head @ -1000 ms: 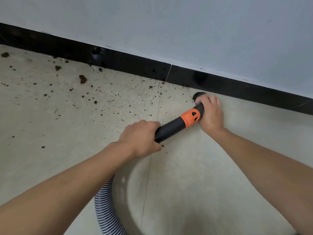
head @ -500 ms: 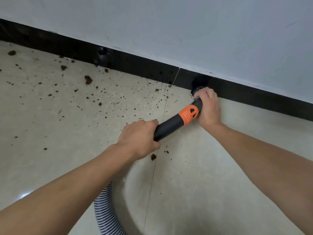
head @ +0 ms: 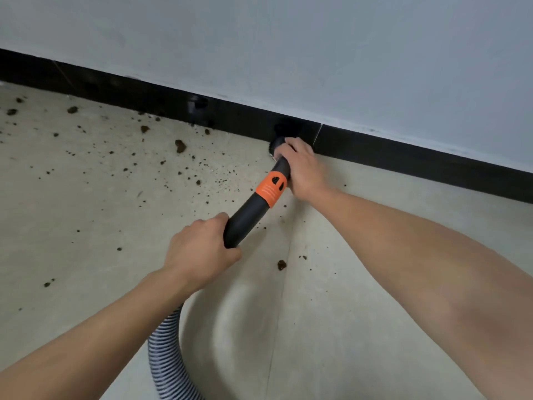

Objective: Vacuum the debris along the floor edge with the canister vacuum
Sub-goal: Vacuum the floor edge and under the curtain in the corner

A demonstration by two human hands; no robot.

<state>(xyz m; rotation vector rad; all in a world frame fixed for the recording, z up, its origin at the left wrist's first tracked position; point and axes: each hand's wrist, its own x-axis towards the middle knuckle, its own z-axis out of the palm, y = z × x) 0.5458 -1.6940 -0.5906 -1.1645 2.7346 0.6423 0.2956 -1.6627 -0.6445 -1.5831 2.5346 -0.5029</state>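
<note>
A black vacuum wand with an orange collar points at the floor edge. Its brush nozzle touches the floor right at the black baseboard. My left hand is shut around the wand's lower end, where the ribbed grey hose joins. My right hand grips the wand near the nozzle and hides part of it. Brown dirt crumbs lie scattered over the pale floor to the left of the nozzle. One clump lies below the wand.
A white wall rises above the baseboard. A dark fitting sits in the baseboard left of the nozzle. The pale floor right of my right arm shows almost no crumbs. The canister is out of view.
The nozzle has slid left along the baseboard past the baseboard joint, into the crumb field. The wand now stands steeper, and both hands moved with it.
</note>
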